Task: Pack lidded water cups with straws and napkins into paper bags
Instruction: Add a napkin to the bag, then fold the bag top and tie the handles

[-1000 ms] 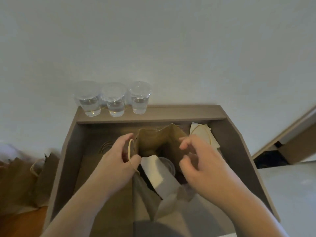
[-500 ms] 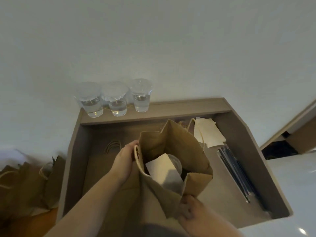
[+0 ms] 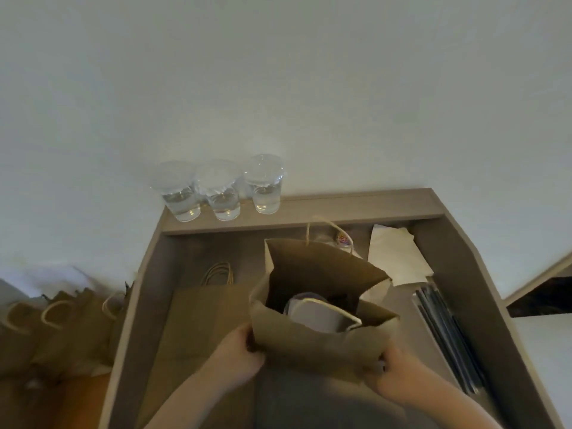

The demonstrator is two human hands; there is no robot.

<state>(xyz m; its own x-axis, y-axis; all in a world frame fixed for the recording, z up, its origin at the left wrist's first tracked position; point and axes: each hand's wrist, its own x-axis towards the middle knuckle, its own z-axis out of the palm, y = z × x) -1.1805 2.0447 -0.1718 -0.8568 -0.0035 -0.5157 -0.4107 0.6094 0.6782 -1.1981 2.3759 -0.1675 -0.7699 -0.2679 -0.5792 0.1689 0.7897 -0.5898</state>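
Note:
An open brown paper bag (image 3: 312,339) stands upright in the grey tray (image 3: 145,305). Inside it I see a lidded cup (image 3: 305,300) and a white napkin (image 3: 318,317). My left hand (image 3: 240,356) grips the bag's left side low down. My right hand (image 3: 393,371) grips its right side. Three lidded water cups (image 3: 221,193) stand in a row on the tray's back ledge. A stack of white napkins (image 3: 396,255) lies at the tray's back right, and dark straws (image 3: 445,329) lie along its right side.
Flat brown bags (image 3: 198,323) with twine handles lie in the tray's left half. Several more bags (image 3: 58,329) sit outside the tray on the left. A white wall rises right behind the cups. A dark gap (image 3: 544,298) opens at the far right.
Both hands have dropped from the bag's mouth to its sides. The left hand let go of the rim and handle, and the bag now sits lower and nearer to me.

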